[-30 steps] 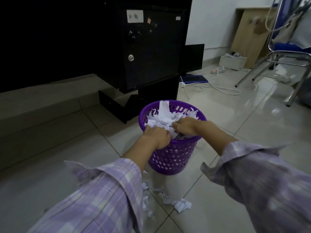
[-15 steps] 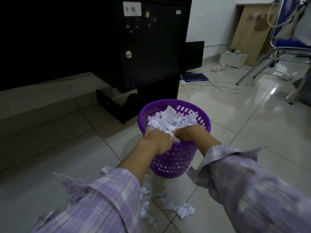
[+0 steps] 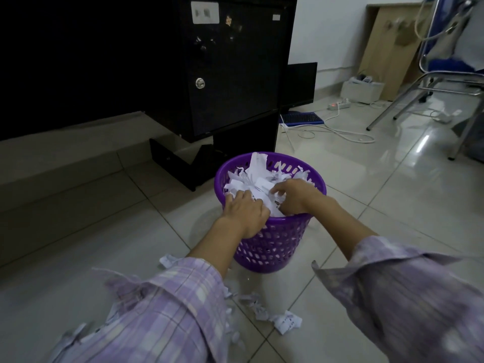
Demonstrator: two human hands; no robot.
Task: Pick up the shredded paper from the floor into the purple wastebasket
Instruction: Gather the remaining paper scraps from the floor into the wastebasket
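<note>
The purple wastebasket [image 3: 272, 244] stands on the tiled floor in front of me, heaped with white shredded paper [image 3: 255, 182]. Both my hands are over its near rim. My left hand [image 3: 246, 212] lies on the paper at the near left, fingers stretched forward. My right hand [image 3: 294, 196] rests on the pile at the right, its fingers loosely bent down onto the strips. More paper scraps [image 3: 285, 320] lie on the floor between me and the basket, and one scrap [image 3: 167, 260] lies left of my left forearm. My sleeves hide part of the floor.
A black cabinet [image 3: 230, 74] with a lock rises just behind the basket, its base [image 3: 178, 166] sticking out to the left. Cables [image 3: 340, 132], a power strip [image 3: 339, 104] and a metal chair [image 3: 432, 87] are at the far right.
Both hands gripped a bundle of paper over the basket before. Now the paper sits in the basket and the fingers have loosened and spread over it.
</note>
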